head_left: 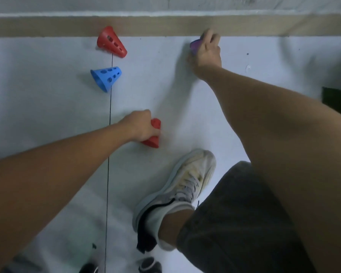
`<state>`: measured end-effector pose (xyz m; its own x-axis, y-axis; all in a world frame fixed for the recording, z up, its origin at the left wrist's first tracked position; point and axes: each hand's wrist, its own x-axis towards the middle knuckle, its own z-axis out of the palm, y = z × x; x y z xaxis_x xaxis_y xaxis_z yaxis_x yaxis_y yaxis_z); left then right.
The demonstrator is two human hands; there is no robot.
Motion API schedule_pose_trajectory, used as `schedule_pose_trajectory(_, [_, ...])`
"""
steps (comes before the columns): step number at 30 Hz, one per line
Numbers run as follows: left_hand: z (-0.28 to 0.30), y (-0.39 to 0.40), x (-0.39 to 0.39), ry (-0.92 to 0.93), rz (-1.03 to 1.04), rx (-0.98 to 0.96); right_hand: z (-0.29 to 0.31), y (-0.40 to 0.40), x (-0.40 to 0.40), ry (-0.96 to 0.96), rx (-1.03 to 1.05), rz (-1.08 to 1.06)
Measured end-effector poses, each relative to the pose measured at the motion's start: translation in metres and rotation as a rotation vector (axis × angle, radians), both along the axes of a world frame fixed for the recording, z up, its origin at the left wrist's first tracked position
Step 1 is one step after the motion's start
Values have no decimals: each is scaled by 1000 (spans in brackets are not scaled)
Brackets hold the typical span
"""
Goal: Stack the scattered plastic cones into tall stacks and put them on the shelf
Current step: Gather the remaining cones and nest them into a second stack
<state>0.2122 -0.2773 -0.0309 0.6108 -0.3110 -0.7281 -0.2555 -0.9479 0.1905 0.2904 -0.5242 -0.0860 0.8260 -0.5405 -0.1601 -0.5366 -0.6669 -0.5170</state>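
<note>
Cones lie scattered on the pale floor (47, 95): the left hand (140, 125) curls around a red cone (154, 134) near the shoe (177, 186), while the right hand (207, 50) grips a purple cone (195, 46) beside the tan baseboard (165, 26). Another red cone (111, 42) and a blue cone (105, 77) lie on their sides, apart, untouched.

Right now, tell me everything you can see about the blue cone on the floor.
The blue cone looks like matte plastic, with oval holes punched along its side. It lies tipped over on the pale floor, flared open base toward the lower left, narrow cut-off top pointing right. It sits just left of a thin dark floor line, below a loose red cone. Neither of the hands touches it.
</note>
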Motion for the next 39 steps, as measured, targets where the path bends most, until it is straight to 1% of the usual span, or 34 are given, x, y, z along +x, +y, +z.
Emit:
schedule_pose_trajectory(4, [25, 14, 6, -20, 21, -29, 8, 26, -7, 13, 1, 72])
schedule_pose_trajectory(11, [70, 53, 22, -130, 121, -60, 42, 75, -7, -59, 196, 284])
schedule_pose_trajectory(17, [104, 113, 23, -235, 223, -62, 68, 121, -11, -74, 270, 432])
schedule_pose_trajectory(23, [138, 179, 14, -321, 343, -143, 92, 172, -10, -24, 274, 527])
schedule_pose_trajectory(25, [151, 198, 11, -353, 384, -175, 99, 189, -6, -47, 278, 574])
schedule_pose_trajectory(30, [198, 244, -3, -537, 511, -285, 125, 247, 4, -83, 302, 699])
schedule_pose_trajectory(34, [244, 276, -25, -676, 519, -344, 147, 301, 8, -118, 360, 825])
schedule_pose_trajectory(39, [288, 314, -48, -871, 528, -312, 186, 363, 7, -163, 528, 948])
